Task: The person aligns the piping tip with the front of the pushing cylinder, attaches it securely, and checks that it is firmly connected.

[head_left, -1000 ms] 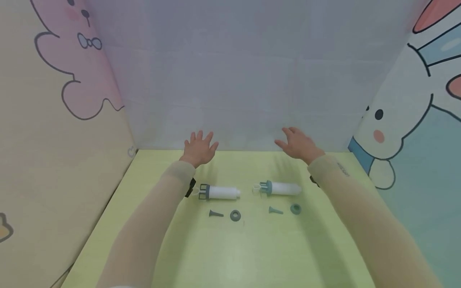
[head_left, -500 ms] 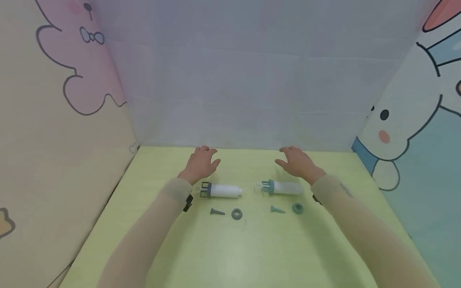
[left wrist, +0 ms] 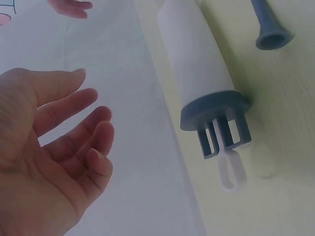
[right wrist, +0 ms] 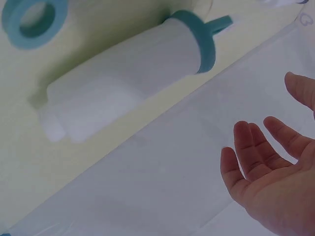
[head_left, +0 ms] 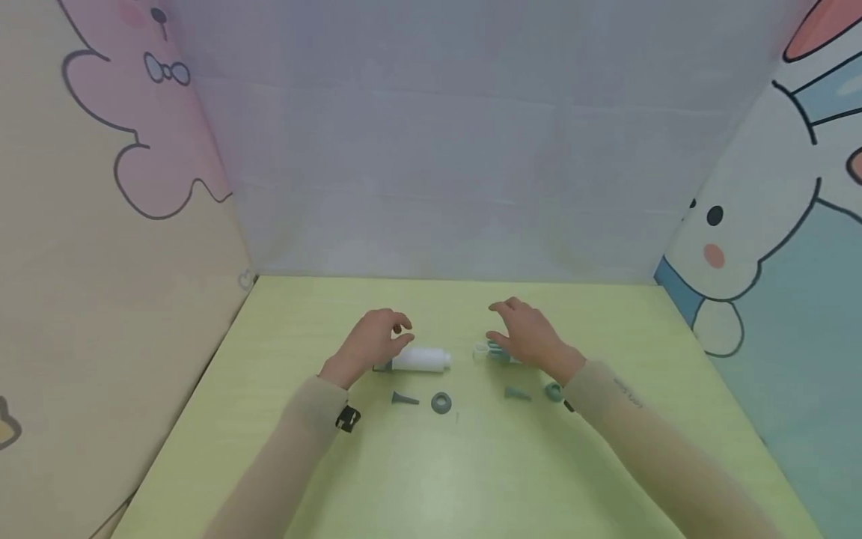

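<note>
My left hand hovers by the capped end of a white syringe-like tube, its fingers loosely bent around nothing. The left wrist view shows that tube's dark grey-blue cap and white pull loop, apart from the hand. Over the second tube, which has a teal cap, is my right hand; its fingers are relaxed and hold nothing. In the head view this hand hides most of that tube. Nearer me lie a dark grey cone-shaped nozzle and a dark grey ring.
A teal cone-shaped nozzle and a teal ring lie near my right forearm, whose sleeve partly covers the ring. The yellow-green table ends at a pale back wall. Walls with cartoon animals flank both sides.
Both hands have come back from near the far table edge toward the two tubes, their fingers bending more. The right hand has also moved left. The parts on the table have stayed put.
</note>
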Motion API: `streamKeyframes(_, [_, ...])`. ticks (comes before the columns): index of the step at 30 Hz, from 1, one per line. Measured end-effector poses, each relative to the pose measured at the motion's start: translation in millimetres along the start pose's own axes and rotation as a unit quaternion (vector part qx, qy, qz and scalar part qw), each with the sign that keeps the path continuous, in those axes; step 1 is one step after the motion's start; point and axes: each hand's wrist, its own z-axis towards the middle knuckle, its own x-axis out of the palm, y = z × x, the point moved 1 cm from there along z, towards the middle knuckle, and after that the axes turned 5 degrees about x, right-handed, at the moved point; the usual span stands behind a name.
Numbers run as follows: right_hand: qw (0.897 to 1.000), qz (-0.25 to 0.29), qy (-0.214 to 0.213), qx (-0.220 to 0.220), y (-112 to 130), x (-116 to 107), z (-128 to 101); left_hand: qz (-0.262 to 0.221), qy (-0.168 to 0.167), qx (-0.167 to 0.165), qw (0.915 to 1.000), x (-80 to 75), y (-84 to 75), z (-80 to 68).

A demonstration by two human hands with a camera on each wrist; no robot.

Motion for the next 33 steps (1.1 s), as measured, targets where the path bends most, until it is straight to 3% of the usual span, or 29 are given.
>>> streamKeyframes(6, [0.999, 0.023, 0.008, -0.032, 28.1, 19.0, -12.6, -0.036, 0.073, -0.018, 0.9965, 14.7, -4.3, -25.9])
streamKeyframes(10, [0.998, 0.034, 0.025, -0.037, 39.4, 29.8, -19.4, -0.059, 0.092, -0.037, 0.9933, 24.8, -6.8, -39.3])
streamKeyframes(15, [0.997, 0.051, 0.04, -0.034, 47.6, 46.1, -26.1, -0.07, 0.102, -0.057, 0.9906, 38.4, -4.6, -51.1])
streamKeyframes(20, [0.995, 0.062, 0.071, -0.045, 55.7, 63.3, -31.2, -0.049, 0.102, -0.058, 0.9919, 52.1, 6.0, -56.5])
streamKeyframes(26, [0.989, 0.066, 0.12, -0.052, 67.8, 76.4, -33.3, -0.044, 0.102, -0.063, 0.9917, 62.3, 12.4, -57.7])
streamKeyframes(33, [0.986, 0.065, 0.131, -0.079, 75.3, 82.5, -34.9, -0.022, 0.095, -0.069, 0.9928, 68.7, 16.4, -55.4])
